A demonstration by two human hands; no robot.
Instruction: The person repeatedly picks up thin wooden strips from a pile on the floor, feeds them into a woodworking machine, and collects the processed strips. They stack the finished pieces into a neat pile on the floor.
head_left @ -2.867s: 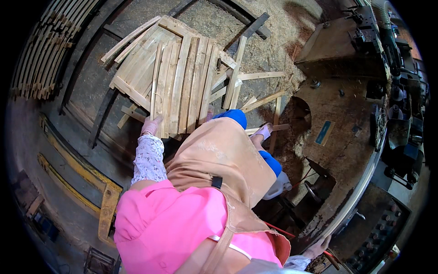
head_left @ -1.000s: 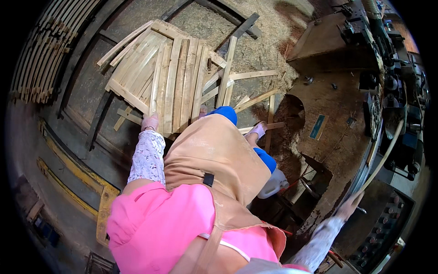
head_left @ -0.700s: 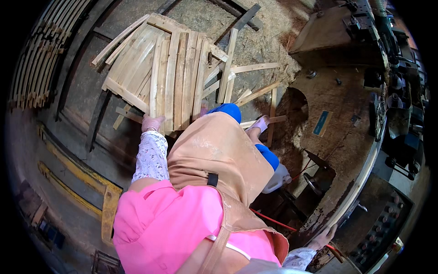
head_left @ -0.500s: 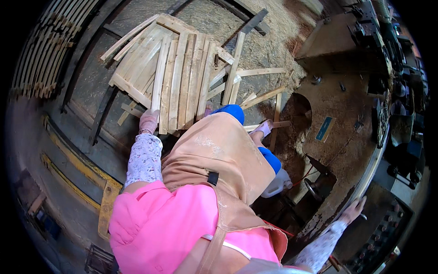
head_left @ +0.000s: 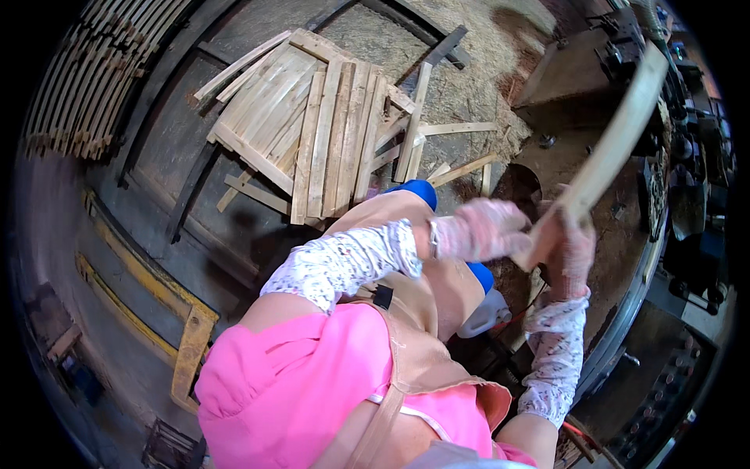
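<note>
While both gloved hands meet at its lower end, we grip a wooden slat (head_left: 613, 148) with our left hand (head_left: 480, 230) and right hand (head_left: 566, 250), above the slat pile (head_left: 312, 133).

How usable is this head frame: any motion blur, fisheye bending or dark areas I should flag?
Head view: the pale wooden slat gripped by both gloved hands, left hand and right hand, is smeared by motion; the stacked wooden slats on the floor stay fairly sharp; straight edges bow toward the rim; black corners, dim machinery at right.
</note>
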